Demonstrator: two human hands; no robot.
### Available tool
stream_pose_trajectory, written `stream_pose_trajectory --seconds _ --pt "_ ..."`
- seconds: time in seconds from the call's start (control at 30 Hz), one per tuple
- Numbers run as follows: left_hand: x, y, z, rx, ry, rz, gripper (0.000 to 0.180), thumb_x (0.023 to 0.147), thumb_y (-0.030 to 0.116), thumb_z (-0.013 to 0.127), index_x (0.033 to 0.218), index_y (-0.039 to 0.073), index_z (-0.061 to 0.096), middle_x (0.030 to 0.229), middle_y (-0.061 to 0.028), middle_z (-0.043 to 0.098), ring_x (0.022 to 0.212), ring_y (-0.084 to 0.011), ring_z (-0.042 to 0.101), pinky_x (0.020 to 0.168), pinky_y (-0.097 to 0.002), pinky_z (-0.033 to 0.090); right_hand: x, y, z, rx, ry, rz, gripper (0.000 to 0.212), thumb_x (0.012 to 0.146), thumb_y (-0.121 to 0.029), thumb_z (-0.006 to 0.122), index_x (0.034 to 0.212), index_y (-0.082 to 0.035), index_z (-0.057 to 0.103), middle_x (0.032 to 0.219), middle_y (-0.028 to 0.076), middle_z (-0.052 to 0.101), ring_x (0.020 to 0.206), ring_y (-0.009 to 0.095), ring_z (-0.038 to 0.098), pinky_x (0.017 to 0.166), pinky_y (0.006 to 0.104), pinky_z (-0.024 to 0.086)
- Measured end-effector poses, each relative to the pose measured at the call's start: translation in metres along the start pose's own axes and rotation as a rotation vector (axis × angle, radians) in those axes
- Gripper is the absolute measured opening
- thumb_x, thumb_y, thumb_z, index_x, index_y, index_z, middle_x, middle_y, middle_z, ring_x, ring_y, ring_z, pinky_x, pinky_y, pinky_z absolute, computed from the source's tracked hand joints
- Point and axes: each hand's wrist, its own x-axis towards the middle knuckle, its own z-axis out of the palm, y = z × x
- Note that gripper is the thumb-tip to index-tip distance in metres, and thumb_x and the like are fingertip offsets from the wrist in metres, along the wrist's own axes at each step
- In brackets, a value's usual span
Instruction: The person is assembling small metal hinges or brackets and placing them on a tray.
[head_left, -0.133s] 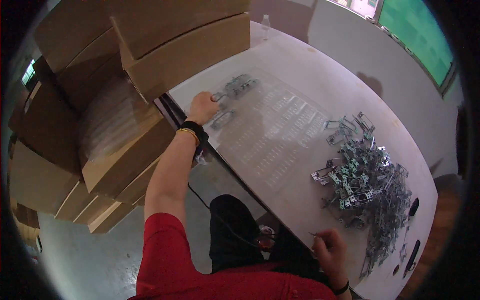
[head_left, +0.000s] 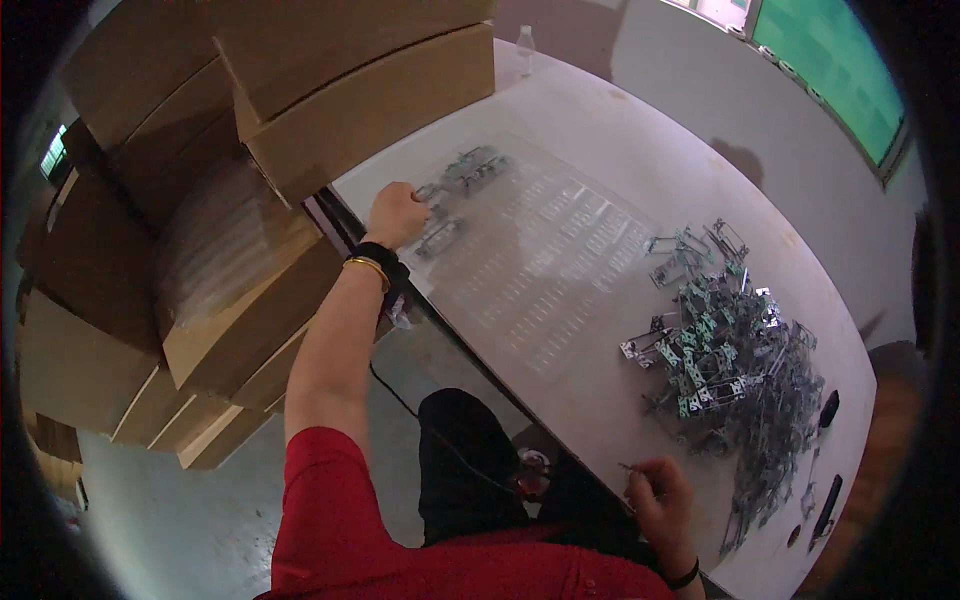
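Left hand (head_left: 397,213) is curled at the far-left corner of the clear compartment tray (head_left: 545,260) on the white bench (head_left: 620,120), fingertips on a small metal part (head_left: 428,192). Right hand (head_left: 660,497) pinches a thin metal piece (head_left: 630,466) near the bench edge, beside the heap of metal parts (head_left: 725,350).

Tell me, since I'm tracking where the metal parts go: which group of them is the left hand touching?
The small cluster on the clear tray's far-left corner, right at the left hand. The big heap lies apart, toward the right hand.
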Motion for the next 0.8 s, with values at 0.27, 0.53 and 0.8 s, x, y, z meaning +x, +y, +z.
stream_pose_trajectory --seconds 0.27,0.53,0.8 --pt "0.010 -0.014 0.007 0.171 0.041 0.084 0.021 0.073 0.015 0.067 0.086 0.000 0.073 0.099 -0.0273 0.072 0.096 -0.0448 0.069 0.087 -0.0485 0.055 0.003 -0.006 0.001 -0.071 -0.025 0.014 0.009 0.097 -0.006 0.064 0.105 -0.001 0.061 0.084 0.005 0.067 0.074 0.011 0.067 0.064 0.0262 0.053" --pt "0.020 -0.022 0.012 0.206 -0.025 0.104 0.023 0.072 0.013 0.066 0.086 -0.004 0.072 0.097 -0.0298 0.070 0.096 -0.0458 0.068 0.088 -0.0505 0.054 0.004 -0.006 0.005 -0.096 -0.021 -0.007 0.010 0.098 -0.006 0.065 0.106 -0.001 0.061 0.085 0.005 0.067 0.074 0.012 0.068 0.066 0.0271 0.054" --pt "0.017 -0.018 0.026 0.258 0.162 0.208 0.025 0.072 0.018 0.066 0.085 -0.003 0.072 0.095 -0.0292 0.069 0.095 -0.0460 0.067 0.088 -0.0516 0.052 0.002 -0.011 0.009 -0.030 -0.002 0.002 0.007 0.098 -0.006 0.064 0.103 -0.002 0.062 0.083 0.004 0.067 0.074 0.011 0.067 0.065 0.0264 0.053"
